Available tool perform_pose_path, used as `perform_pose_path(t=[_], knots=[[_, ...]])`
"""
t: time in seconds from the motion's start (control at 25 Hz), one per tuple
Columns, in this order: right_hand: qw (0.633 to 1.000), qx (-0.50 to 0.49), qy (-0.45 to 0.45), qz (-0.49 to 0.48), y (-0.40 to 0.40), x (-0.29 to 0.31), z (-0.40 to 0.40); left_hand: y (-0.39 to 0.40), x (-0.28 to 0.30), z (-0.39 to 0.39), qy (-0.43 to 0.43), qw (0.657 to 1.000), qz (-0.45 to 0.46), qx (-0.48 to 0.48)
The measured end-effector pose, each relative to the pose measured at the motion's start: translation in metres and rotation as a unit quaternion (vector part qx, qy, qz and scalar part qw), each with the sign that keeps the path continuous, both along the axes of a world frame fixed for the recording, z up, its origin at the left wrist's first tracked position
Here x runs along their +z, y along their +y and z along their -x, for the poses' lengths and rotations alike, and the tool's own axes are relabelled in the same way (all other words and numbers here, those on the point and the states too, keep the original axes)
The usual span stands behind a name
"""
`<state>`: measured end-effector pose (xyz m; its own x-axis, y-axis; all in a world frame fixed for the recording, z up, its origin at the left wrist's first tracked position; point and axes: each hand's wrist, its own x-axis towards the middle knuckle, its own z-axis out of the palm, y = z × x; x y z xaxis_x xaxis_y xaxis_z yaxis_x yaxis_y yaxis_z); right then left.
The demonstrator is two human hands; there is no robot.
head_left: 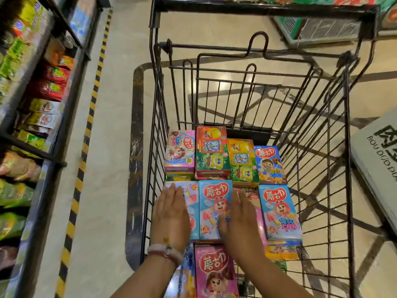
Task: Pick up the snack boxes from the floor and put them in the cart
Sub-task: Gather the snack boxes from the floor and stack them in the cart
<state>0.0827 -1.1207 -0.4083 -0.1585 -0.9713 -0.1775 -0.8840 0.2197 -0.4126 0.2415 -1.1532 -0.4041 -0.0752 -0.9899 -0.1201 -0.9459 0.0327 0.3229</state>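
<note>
The snack boxes lie flat in the bottom of the wire shopping cart (335,117), packed side by side in rows. My left hand (171,216) rests palm-down on a light blue box (191,203) at the cart's left wall, fingers straight and together, holding nothing. My right hand (240,220) lies flat too, fingers straight, across the seam between a blue box with a cartoon girl (212,203) and a pink-edged box (255,203) mostly hidden under my palm. Just right of that hand sits another blue box (279,211), stacked on an orange-edged one. Beyond my fingertips stands a second row: a pink box (180,151), a red and green box (211,151), a yellow and green box (242,162) and a blue box with a boy (269,164). Below my wrists, a pink box (214,272) lies nearest me. A beaded bracelet (165,252) circles my left wrist. Well left of that hand, shelves of snack bags (38,100) run along a floor marked with yellow-black striped tape (86,134). Far right of my right hand, a grey carton (378,164) juts in.
</note>
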Motion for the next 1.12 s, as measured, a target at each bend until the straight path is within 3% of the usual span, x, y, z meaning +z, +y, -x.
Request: perform_pose_path(t=[0.12, 0.32, 0.64, 0.88, 1.04, 1.12], knots=[[0.985, 0.107, 0.049, 0.123, -0.007, -0.006, -0.014, 0.004, 0.012, 0.003, -0.060, 0.992, -0.081, -0.074], [0.986, 0.145, 0.083, 0.020, -0.025, -0.008, -0.036, -0.016, 0.006, -0.001, -0.086, 0.986, -0.126, -0.066], [0.982, 0.148, 0.117, -0.027, -0.028, -0.005, -0.041, -0.020, 0.002, 0.000, -0.097, 0.983, -0.142, -0.061], [0.969, 0.200, 0.125, -0.067, -0.046, 0.014, -0.034, -0.032, 0.028, 0.001, -0.072, 0.965, -0.240, -0.081], [0.957, 0.244, 0.124, -0.093, -0.052, 0.058, -0.026, -0.030, 0.084, -0.010, 0.019, 0.985, -0.118, -0.122], [0.957, 0.267, 0.097, -0.062, -0.043, 0.092, -0.026, -0.023, 0.123, -0.027, 0.007, 0.987, -0.033, -0.160]])
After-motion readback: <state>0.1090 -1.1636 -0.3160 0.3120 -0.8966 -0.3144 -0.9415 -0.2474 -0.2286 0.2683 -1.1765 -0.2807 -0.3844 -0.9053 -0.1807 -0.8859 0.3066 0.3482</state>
